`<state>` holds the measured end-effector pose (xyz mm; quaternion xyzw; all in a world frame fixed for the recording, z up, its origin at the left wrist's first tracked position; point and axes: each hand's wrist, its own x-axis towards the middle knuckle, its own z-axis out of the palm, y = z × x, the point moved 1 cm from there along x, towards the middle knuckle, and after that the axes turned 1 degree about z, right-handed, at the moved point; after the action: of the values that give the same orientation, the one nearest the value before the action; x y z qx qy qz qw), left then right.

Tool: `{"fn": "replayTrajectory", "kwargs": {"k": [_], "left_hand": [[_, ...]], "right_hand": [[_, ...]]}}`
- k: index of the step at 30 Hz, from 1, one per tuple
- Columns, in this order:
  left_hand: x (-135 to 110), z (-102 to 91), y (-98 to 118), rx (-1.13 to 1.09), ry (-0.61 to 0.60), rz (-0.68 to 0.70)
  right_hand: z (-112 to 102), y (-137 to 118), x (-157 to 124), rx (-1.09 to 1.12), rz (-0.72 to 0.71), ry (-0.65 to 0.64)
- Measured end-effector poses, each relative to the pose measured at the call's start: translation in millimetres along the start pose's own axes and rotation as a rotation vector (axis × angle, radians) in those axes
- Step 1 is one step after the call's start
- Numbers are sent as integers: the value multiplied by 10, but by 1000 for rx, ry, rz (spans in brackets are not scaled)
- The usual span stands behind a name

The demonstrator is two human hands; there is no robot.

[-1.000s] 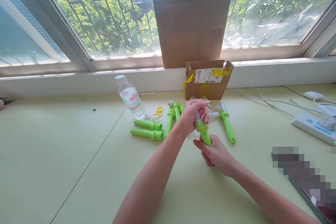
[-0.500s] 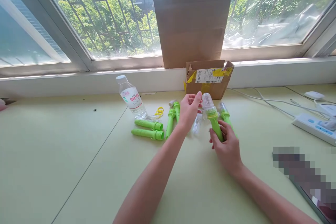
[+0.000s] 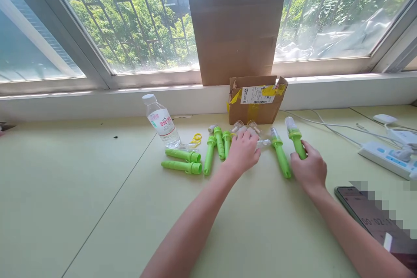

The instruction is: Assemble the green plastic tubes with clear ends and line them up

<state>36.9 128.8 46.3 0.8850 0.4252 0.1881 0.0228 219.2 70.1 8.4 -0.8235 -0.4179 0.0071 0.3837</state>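
Observation:
My right hand (image 3: 309, 164) is closed around a green tube with a clear cap (image 3: 296, 140), holding it tilted at the right of the group. A second capped green tube (image 3: 280, 156) lies just left of it. Over the loose clear caps (image 3: 254, 127) in front of the box, my left hand (image 3: 243, 150) reaches with bent fingers and the thumb apart. Its fingertips are partly hidden, and I see nothing held in it. Left of this hand lie several uncapped green tubes (image 3: 210, 154), two of them sideways (image 3: 182, 167).
A cardboard box (image 3: 254, 110) stands against the sill. The water bottle (image 3: 163, 124) and yellow rings (image 3: 196, 140) are at left. Cables run to a power strip (image 3: 387, 158) at right, with a phone (image 3: 355, 208) nearer me.
My right hand has carried the capped green tube rightward, past the other capped one. My left hand has left the tube's cap and come down onto the loose clear caps.

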Motion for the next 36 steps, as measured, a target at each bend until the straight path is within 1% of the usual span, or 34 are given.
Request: {"fn": "replayTrajectory", "kwargs": {"k": [3, 5, 11, 17, 23, 30, 36], "left_hand": [[-25, 67, 4, 119, -34, 52], [-44, 102, 13, 167, -38, 80], [-85, 156, 41, 222, -47, 130], [-72, 148, 44, 249, -27, 119], [-64, 139, 57, 261, 15, 122], [-81, 192, 40, 244, -40, 122], [-83, 194, 54, 242, -14, 130]], "right_hand": [[50, 54, 42, -22, 21, -74], [73, 70, 50, -28, 27, -95], [112, 82, 27, -56, 3, -146], [154, 88, 4, -74, -52, -138], [167, 88, 7, -31, -48, -124], [160, 75, 1, -21, -19, -135], [163, 74, 5, -25, -20, -120]]}}
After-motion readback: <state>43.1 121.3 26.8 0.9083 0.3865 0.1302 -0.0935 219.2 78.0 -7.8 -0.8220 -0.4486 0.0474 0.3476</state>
